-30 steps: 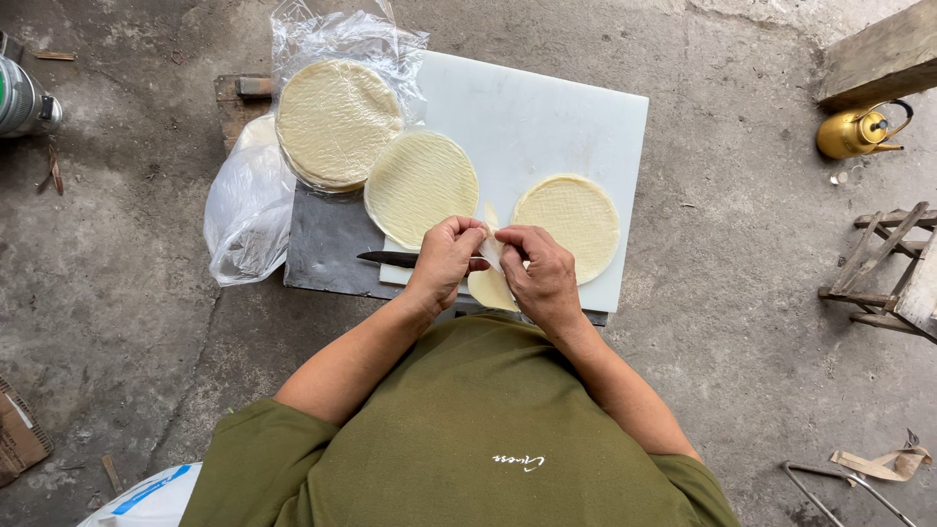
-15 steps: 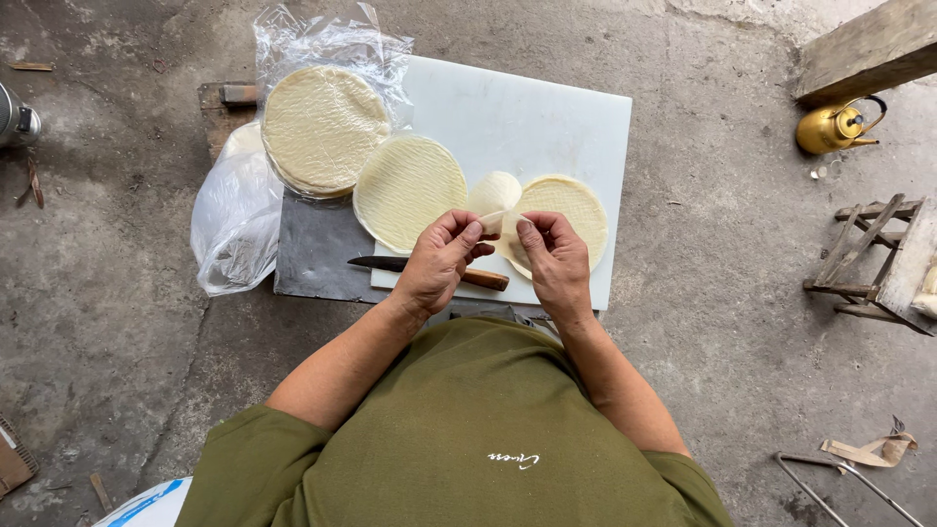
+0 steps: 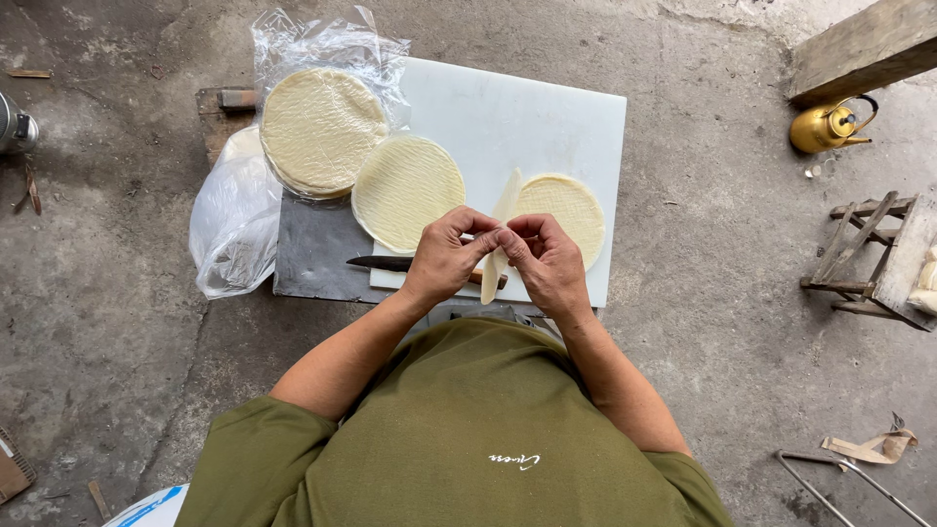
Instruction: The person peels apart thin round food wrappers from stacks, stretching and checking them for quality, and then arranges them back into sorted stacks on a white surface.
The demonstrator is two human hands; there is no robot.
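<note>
Clear plastic bag (image 3: 234, 210) is seen at the left, with a stack of pale round wrappers (image 3: 320, 129) lying on it. Just right of that, a single round wrapper (image 3: 407, 190) rests on the white cutting board (image 3: 527, 112), and a knife (image 3: 386, 263) lies along the near edge. A folded wrapper strip (image 3: 502, 229) is pinched between the fingertips of the left hand (image 3: 444, 259) and the right hand (image 3: 549, 262), above the board. Another round wrapper (image 3: 571, 200) lies beyond. A brass kettle (image 3: 828, 125) stands far right.
</note>
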